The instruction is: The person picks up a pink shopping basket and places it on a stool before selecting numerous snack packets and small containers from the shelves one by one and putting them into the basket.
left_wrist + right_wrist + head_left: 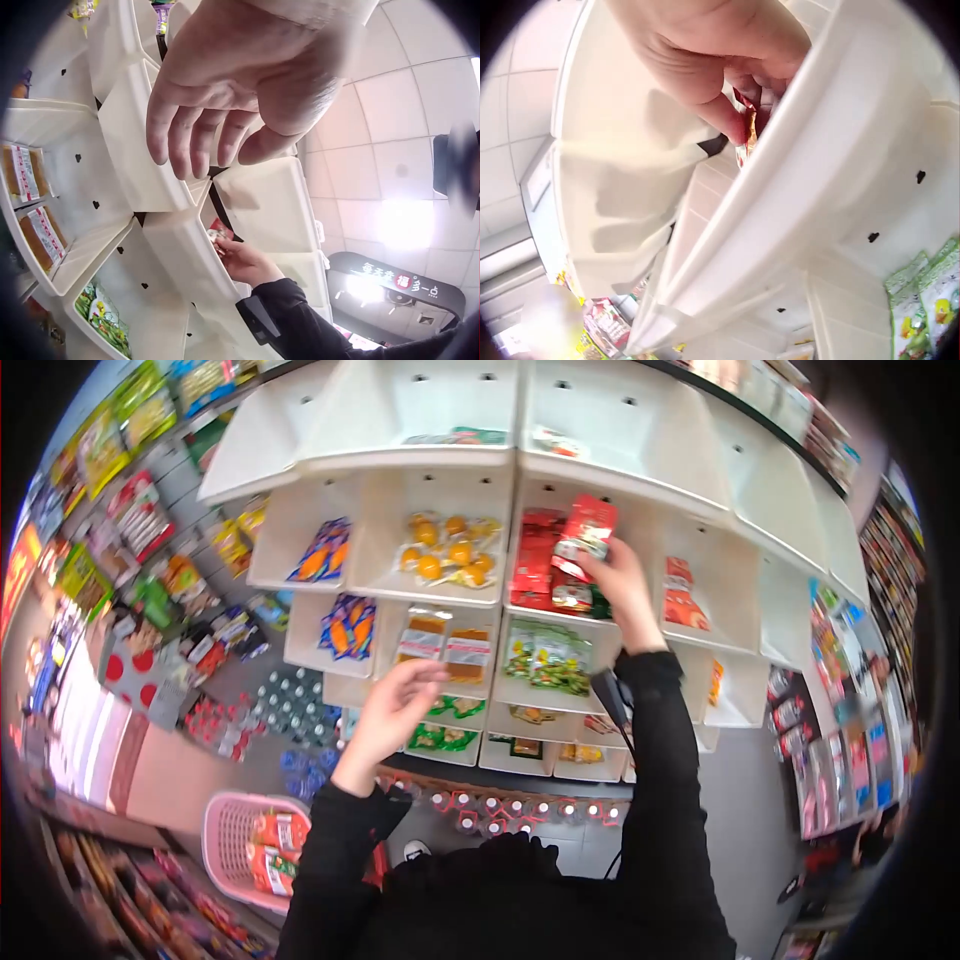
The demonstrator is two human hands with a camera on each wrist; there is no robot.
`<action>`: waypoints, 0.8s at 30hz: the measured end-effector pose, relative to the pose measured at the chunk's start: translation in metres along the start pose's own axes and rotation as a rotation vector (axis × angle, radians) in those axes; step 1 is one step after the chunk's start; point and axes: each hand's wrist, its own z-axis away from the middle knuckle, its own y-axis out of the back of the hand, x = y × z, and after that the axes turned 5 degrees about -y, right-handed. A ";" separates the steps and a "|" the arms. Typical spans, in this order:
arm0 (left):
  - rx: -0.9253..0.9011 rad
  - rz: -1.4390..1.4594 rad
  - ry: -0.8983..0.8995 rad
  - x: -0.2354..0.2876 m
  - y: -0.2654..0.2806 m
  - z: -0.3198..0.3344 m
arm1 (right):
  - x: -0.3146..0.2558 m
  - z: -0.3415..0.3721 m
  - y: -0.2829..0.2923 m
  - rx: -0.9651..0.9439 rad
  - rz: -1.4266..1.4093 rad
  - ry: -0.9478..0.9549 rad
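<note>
In the head view, the right hand (622, 592) pinches a red packet (588, 532) by its lower edge, over a white bin holding more red packets (535, 560). The right wrist view shows that hand (720, 56) with thumb and fingers on the packet (744, 150), partly hidden by the bin's rim. Before the lower bins, near two brown packets with white labels (467, 651), the left hand (392, 710) is raised, touching nothing. Its fingers hang loosely bent in the left wrist view, where the hand (225, 90) is empty.
Tiers of white bins (430, 588) hold yellow, orange and green packets. A pink basket (225, 850) with red packets stands on the floor at lower left. Bottles (515, 807) line the floor below the bins. Another shelf (850, 770) stands at right.
</note>
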 end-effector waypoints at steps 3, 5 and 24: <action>-0.026 0.163 0.012 0.006 -0.009 0.004 | -0.029 0.054 -0.030 -0.194 -0.253 -0.077; -0.027 0.266 0.016 0.011 -0.011 0.010 | -0.035 0.090 -0.056 -0.352 -0.292 -0.160; 0.934 0.615 0.571 -0.092 0.136 0.334 | 0.069 0.318 -0.381 -1.262 -0.291 -0.660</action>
